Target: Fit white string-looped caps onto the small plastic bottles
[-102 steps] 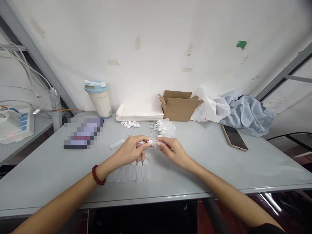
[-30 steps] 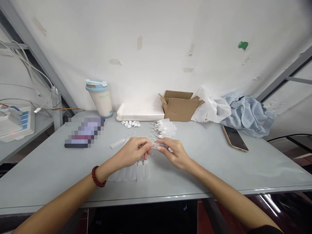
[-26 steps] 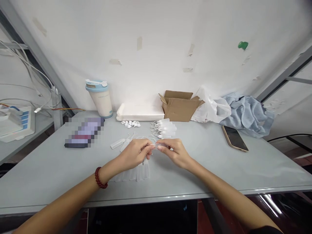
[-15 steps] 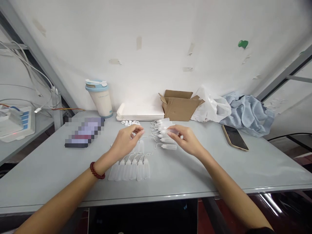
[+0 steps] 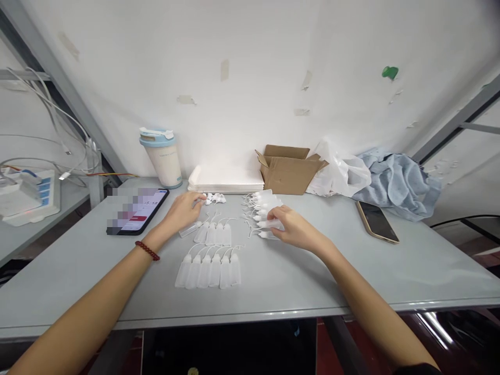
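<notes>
My left hand (image 5: 186,211) is at the left end of a small heap of white caps (image 5: 216,198), its fingertips pinched at a cap there. On the right, my right hand (image 5: 291,226) has thumb and fingers closed round a translucent squeeze bottle (image 5: 273,224) in a pile of similar bottles (image 5: 262,197) with thin bent tips pointing left. Nearer to me, several bottles with thin tubes lie side by side in a front row (image 5: 209,273). Behind it is a second row (image 5: 216,234), with one tilted bottle (image 5: 190,229) at its left end, just below my left hand.
A stack of white trays (image 5: 226,179) and an open cardboard box (image 5: 292,174) stand against the wall. A cup (image 5: 162,161) and a lit phone (image 5: 142,211) are at left. To the right are a plastic bag (image 5: 339,172), a blue cloth (image 5: 402,179) and another phone (image 5: 377,221).
My left hand has moved left from above the second row to the caps, uncovering that row. My right hand has lowered slightly onto the bottle pile and closed on a bottle.
</notes>
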{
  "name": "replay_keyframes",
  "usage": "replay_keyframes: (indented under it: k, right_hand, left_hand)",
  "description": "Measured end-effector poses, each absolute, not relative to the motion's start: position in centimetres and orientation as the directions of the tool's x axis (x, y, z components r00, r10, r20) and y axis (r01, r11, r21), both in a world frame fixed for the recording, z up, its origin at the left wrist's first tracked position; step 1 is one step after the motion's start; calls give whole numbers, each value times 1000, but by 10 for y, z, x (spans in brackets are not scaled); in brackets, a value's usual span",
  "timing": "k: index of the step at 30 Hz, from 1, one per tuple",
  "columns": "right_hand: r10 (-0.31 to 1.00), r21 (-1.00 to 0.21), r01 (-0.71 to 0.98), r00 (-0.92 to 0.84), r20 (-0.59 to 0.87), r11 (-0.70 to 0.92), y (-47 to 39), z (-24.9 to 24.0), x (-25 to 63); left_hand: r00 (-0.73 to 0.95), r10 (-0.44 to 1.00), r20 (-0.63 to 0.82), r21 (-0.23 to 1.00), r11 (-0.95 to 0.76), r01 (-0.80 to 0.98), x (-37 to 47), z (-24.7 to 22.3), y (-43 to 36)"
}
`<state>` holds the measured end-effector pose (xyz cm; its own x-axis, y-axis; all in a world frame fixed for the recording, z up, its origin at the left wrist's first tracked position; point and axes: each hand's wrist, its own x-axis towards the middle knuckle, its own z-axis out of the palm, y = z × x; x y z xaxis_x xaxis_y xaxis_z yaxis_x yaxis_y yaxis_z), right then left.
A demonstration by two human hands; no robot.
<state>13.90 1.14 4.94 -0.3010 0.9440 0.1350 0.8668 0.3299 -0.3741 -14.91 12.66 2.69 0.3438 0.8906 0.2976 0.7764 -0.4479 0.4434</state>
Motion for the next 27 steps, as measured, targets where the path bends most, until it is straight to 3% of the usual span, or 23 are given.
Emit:
replay_keyframes:
  k: [6, 9, 12, 16, 27]
  right_hand:
    - [907, -302, 860, -349, 237, 411, 8, 51, 132]
    - [868, -366, 791, -406, 286, 490, 0, 49, 117]
    - [799, -474, 654, -559, 223, 590, -12, 47, 99]
    - [725, -507, 590, -681, 105, 628, -22, 44, 84]
    - [671, -595, 528, -741, 26, 607, -18, 41, 85]
  left_hand:
    - [452, 842, 294, 501, -538, 678, -153, 13, 137]
    - [483, 819, 311, 488, -573, 658, -151, 6, 140]
    - [484, 819, 308, 464, -573, 675, -150, 1, 141]
    - [459, 838, 296, 444, -546, 710, -149, 1, 140]
    - [390, 879, 275, 410, -474, 779, -148, 10, 133]
